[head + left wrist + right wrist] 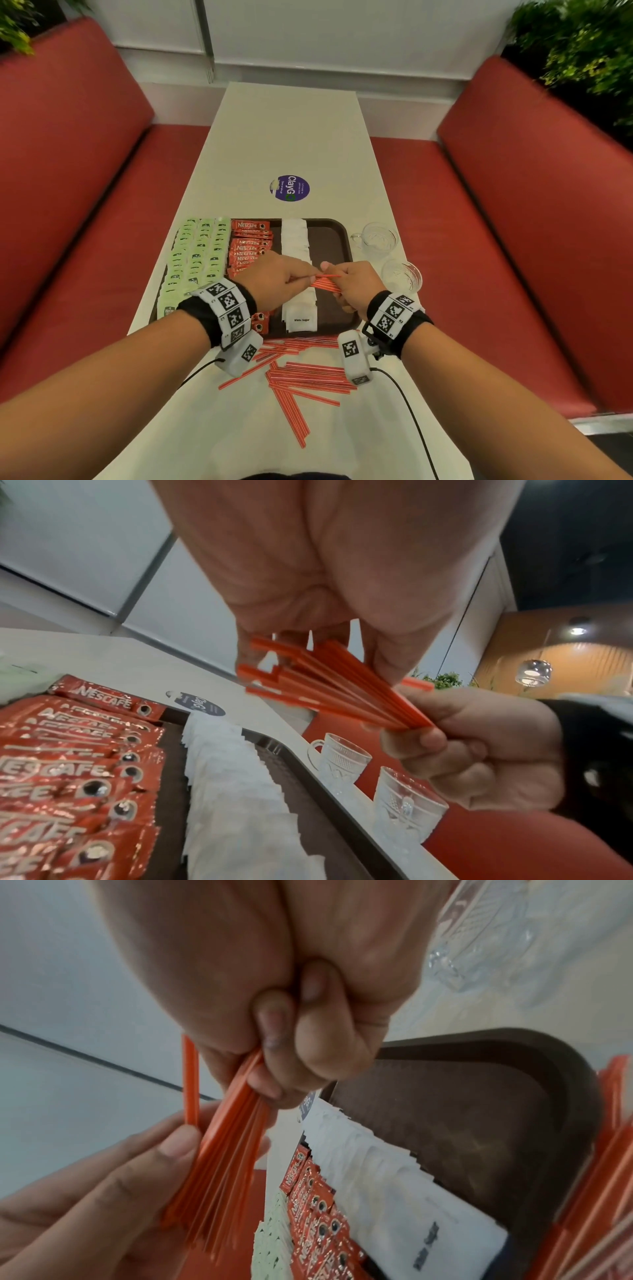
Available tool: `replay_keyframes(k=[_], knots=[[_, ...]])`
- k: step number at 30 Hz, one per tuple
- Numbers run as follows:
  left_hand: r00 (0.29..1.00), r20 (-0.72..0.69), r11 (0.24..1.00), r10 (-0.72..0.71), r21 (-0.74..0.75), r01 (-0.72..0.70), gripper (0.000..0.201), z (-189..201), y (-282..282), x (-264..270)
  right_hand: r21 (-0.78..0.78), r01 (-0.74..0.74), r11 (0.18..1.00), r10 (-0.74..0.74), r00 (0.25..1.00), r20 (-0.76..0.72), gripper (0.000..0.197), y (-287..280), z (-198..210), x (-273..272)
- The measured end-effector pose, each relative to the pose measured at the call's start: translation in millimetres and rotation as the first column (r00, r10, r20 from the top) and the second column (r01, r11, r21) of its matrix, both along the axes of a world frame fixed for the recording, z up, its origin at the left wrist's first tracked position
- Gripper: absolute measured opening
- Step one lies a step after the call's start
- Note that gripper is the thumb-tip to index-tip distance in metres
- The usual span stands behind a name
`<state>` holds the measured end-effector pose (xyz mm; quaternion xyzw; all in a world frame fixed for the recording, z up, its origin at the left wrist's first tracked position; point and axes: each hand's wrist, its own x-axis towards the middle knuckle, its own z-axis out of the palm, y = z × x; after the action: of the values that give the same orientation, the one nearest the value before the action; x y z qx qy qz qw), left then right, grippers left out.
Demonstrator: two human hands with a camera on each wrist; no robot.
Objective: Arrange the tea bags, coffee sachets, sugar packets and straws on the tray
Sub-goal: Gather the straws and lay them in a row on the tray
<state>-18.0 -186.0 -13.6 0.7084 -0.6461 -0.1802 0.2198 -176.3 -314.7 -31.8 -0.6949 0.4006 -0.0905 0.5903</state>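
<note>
While we hover above the brown tray (342,240), our left hand (274,281) and right hand (359,287) curl fingers round one bundle of red straws (327,284), sugar packets (298,270) beneath, loose straws (301,380) scattered just before the tray.

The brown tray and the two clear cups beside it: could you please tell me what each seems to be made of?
The brown rectangular tray looks like moulded plastic with a matte, finely textured floor and a smooth raised rim with rounded corners; its dull sheen suggests this, though I cannot be sure. The two clear handled cups look like pressed glass, transparent with a cut diamond pattern that catches light; clear plastic remains possible.
</note>
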Motion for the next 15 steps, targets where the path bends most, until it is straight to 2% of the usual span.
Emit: replay_keyframes(k=[3, 6, 9, 10, 13, 15], knots=[[0.996, 0.067, 0.996, -0.059, -0.057, 0.063, 0.031, -1.2, -2.5, -5.5, 0.106, 0.043, 0.993, -0.049, 0.997, 0.051, 0.052, 2.2, 2.6, 0.3], [0.988, 0.132, 0.993, -0.081, -0.078, 0.092, 0.033, -4.4, -2.3, -4.2, 0.256, 0.092, 0.962, -0.102, 0.994, 0.027, 0.067, 2.6, 9.9, 0.3], [0.977, 0.191, 0.993, -0.090, -0.058, 0.103, 0.035, -6.3, -3.5, -3.4, 0.328, 0.096, 0.940, -0.109, 0.994, 0.019, 0.078, 2.8, 12.7, 0.7], [0.975, 0.200, 0.993, -0.093, -0.055, 0.106, 0.036, -6.3, -4.3, -3.7, 0.313, 0.081, 0.946, -0.094, 0.995, 0.028, 0.075, 3.2, 12.6, 1.1], [0.976, 0.207, 0.997, -0.065, -0.037, 0.074, 0.036, -3.8, -8.9, -4.3, 0.120, 0.011, 0.993, -0.018, 0.998, 0.061, 0.054, 3.7, 8.2, 1.9], [0.983, 0.184, 1.000, -0.024, -0.010, 0.026, 0.036, 2.0, -12.2, -2.4, 0.059, 0.012, 0.998, -0.018, 0.995, 0.102, 0.046, 4.3, 7.2, 2.6]])
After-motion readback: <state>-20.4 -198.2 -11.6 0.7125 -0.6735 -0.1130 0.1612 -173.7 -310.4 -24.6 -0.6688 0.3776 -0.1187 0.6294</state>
